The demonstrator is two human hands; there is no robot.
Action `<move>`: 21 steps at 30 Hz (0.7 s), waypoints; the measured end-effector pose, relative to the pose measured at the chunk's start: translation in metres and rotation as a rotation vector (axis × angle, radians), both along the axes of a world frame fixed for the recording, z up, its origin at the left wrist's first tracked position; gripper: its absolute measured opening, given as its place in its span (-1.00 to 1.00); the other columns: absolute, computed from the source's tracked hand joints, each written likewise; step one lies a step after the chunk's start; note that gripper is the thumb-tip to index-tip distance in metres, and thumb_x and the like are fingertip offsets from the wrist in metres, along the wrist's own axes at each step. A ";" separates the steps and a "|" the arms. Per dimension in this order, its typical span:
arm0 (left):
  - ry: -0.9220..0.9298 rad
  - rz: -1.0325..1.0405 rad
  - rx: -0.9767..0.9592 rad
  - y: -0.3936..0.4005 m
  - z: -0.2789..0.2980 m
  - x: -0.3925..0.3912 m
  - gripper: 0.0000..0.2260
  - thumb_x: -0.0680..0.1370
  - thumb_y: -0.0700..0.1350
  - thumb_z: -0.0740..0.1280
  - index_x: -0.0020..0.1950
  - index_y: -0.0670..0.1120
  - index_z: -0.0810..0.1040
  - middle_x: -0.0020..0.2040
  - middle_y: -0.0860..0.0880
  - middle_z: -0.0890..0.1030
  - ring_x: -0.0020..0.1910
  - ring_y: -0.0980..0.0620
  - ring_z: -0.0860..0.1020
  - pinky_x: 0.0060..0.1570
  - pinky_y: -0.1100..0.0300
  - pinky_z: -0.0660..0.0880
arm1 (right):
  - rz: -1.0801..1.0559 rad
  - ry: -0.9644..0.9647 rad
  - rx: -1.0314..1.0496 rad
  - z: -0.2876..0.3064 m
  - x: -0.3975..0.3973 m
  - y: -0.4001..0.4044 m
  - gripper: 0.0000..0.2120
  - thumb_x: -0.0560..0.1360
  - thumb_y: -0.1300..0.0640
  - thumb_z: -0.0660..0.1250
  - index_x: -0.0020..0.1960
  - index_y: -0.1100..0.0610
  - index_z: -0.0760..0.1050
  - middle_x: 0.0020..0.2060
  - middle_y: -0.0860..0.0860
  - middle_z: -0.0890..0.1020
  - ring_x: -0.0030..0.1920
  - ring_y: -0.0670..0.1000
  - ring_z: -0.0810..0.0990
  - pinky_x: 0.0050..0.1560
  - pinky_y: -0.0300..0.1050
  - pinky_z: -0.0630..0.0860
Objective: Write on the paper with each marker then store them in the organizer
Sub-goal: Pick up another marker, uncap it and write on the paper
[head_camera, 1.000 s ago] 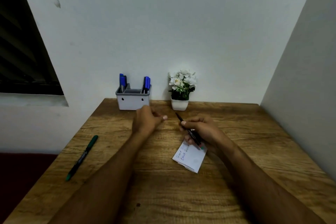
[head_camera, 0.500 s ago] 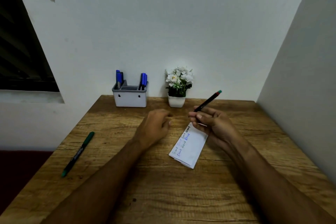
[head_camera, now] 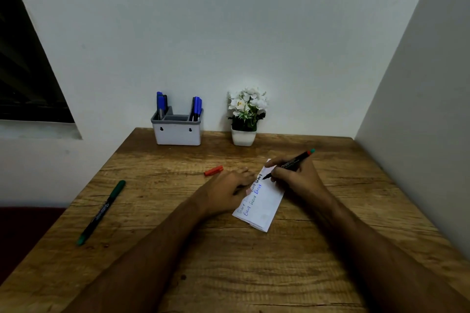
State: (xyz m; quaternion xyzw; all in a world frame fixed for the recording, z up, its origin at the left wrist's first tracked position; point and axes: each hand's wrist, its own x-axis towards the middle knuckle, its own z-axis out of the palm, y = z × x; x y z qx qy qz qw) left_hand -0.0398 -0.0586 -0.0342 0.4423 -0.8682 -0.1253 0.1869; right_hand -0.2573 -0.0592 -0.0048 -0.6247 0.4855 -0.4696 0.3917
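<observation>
Since half a second ago, we see the right hand (head_camera: 292,178) has swung the marker (head_camera: 292,162) down, so its dark tip now meets the top of the paper (head_camera: 264,201), and an orange-red cap (head_camera: 213,170) now lies on the counter (head_camera: 229,262) just beyond the left hand (head_camera: 226,193). We see the right hand's fingers curled round the marker, its coloured back end angled up to the right. The left hand lies flat with straight fingers on the paper's left edge, holding nothing. Blue and black writing runs along the paper's left side. A green marker (head_camera: 101,212) lies well apart to the left. At the counter's back stand the organizer (head_camera: 178,132), with blue markers (head_camera: 197,107) at both ends, and a flower pot (head_camera: 244,134) beside it.
</observation>
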 end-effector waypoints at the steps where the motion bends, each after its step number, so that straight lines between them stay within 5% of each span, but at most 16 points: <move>1: -0.010 -0.002 0.002 -0.001 -0.002 0.000 -0.57 0.64 -0.04 0.24 0.52 -0.03 0.35 0.53 0.04 0.33 0.53 0.14 0.21 0.47 0.21 0.15 | 0.023 0.018 -0.002 0.000 0.000 0.000 -0.82 0.45 0.42 0.39 -0.12 0.22 0.73 -0.21 0.13 0.75 -0.16 0.05 0.71 -0.14 -0.10 0.59; 3: -0.015 -0.005 -0.001 -0.003 -0.004 0.001 -0.57 0.64 -0.05 0.23 0.51 -0.03 0.36 0.53 0.02 0.33 0.54 0.11 0.22 0.52 0.09 0.19 | 0.059 0.051 -0.008 -0.003 -0.001 -0.003 -0.80 0.45 0.43 0.39 -0.13 0.21 0.73 -0.20 0.14 0.75 -0.14 0.05 0.70 -0.14 -0.10 0.57; 8: -0.014 0.005 -0.007 -0.003 -0.005 0.001 -0.57 0.63 -0.06 0.24 0.52 -0.02 0.35 0.53 0.02 0.32 0.54 0.10 0.21 0.48 0.20 0.12 | 0.086 0.175 -0.067 -0.006 0.001 -0.012 -0.78 0.42 0.44 0.40 -0.16 0.17 0.72 -0.20 0.05 0.76 -0.14 -0.07 0.71 -0.13 -0.23 0.59; 15: -0.023 -0.003 0.024 -0.006 -0.005 0.002 -0.56 0.63 -0.04 0.25 0.52 -0.01 0.33 0.54 0.03 0.31 0.54 0.10 0.20 0.53 0.07 0.18 | 0.124 0.265 -0.101 -0.012 0.003 -0.015 -0.89 0.42 0.37 0.47 -0.16 0.19 0.71 -0.32 -0.01 0.72 -0.32 -0.18 0.61 -0.31 -0.30 0.49; 21: -0.031 -0.002 0.026 -0.005 -0.004 0.002 -0.56 0.64 -0.03 0.23 0.53 -0.01 0.32 0.54 0.04 0.30 0.55 0.13 0.18 0.52 0.13 0.13 | 0.109 0.280 -0.112 -0.015 0.002 -0.016 -0.90 0.43 0.33 0.47 -0.14 0.16 0.71 -0.27 0.06 0.74 -0.27 -0.06 0.65 -0.26 -0.15 0.55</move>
